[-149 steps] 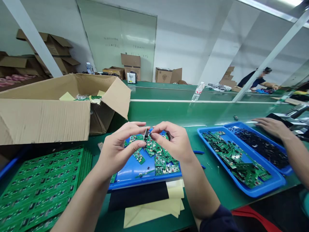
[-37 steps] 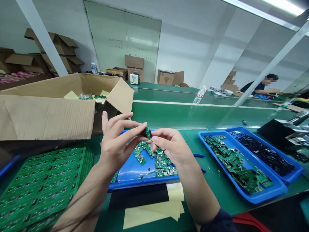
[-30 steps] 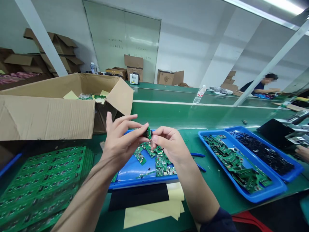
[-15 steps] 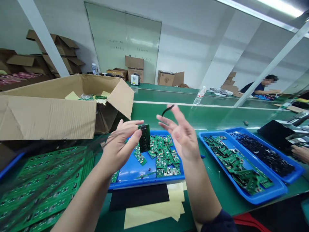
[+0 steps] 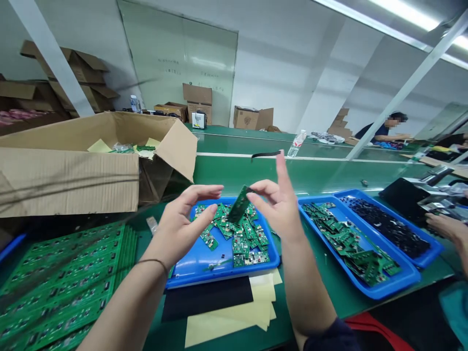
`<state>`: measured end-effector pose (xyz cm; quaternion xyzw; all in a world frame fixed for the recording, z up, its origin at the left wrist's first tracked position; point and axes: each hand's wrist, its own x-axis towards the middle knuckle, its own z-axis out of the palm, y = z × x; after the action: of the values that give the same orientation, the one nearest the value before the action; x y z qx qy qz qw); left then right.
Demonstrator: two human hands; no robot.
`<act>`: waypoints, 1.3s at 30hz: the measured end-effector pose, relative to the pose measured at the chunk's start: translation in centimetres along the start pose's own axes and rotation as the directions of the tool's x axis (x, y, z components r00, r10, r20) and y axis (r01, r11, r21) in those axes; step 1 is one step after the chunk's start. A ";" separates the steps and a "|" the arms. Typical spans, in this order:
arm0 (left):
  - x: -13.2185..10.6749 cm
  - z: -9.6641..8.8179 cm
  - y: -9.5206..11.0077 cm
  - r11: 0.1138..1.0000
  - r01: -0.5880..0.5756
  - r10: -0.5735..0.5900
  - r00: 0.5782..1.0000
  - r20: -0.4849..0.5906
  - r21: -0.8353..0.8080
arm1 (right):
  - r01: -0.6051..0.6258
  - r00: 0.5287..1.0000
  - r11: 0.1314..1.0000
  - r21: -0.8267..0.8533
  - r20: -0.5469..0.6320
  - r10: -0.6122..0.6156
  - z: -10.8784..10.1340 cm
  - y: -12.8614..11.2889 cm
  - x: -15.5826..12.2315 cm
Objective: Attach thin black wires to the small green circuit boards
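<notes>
So the little green board (image 5: 239, 204) has swapped hands. Half a second ago the left hand had it pinched upright. Now the right hand (image 5: 280, 209) has it, thumb and a lower finger clamped on its upper end. The left hand (image 5: 183, 226) has let go, with its fingers spread apart and loosely curled just beside the board, touching nothing as far as I can see. The thin black strip (image 5: 265, 155) sits at the tip of the right index finger, which points straight up, and it's higher than a moment ago.

The board itself is a small, narrow, dark green rectangle. It's tilted with its top toward the right hand and hangs in the air over the far edge of the blue tray (image 5: 204, 270). Any detail on it is too blurred to read.

That tray sits mid-bench toward the near edge and holds a heap of loose boards (image 5: 241, 234). Yellow and black sheets (image 5: 226, 304) poke out at the near edge and green panels (image 5: 62, 282) are stacked at the left end. There are two more blue trays (image 5: 393, 287) toward the right end, beside a co-worker's hand (image 5: 444, 226).
</notes>
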<state>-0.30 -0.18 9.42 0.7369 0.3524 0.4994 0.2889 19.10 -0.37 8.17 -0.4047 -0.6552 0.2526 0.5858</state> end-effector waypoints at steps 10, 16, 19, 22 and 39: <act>-1.0 0.0 1.3 0.993 -0.079 0.066 0.987 -0.144 -0.089 | -0.397 0.917 0.592 -0.702 -0.337 0.215 -14.6 8.0 -4.4; -1.0 -0.2 1.3 0.997 -0.021 0.003 0.974 -0.228 -0.077 | -0.557 0.816 0.236 -0.796 -0.472 0.333 -20.7 10.4 -6.3; -0.8 -0.5 1.1 0.996 -0.030 0.011 0.978 -0.211 -0.085 | -0.591 0.773 0.159 -0.790 -0.500 0.390 -21.8 11.4 -6.1; -0.6 -0.9 0.9 0.997 -0.076 0.066 0.967 -0.245 -0.030 | -0.616 0.751 0.104 -0.781 -0.542 0.378 -21.0 11.6 -5.8; -0.8 -2.2 0.9 0.989 -0.099 0.120 0.969 -0.217 0.108 | 0.221 0.737 0.599 -0.770 0.534 0.415 9.3 7.7 -3.9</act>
<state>-2.33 -1.14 10.41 0.7077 0.3650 0.5764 0.1837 11.79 1.93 -1.98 -0.5400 -0.8347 0.0954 0.0507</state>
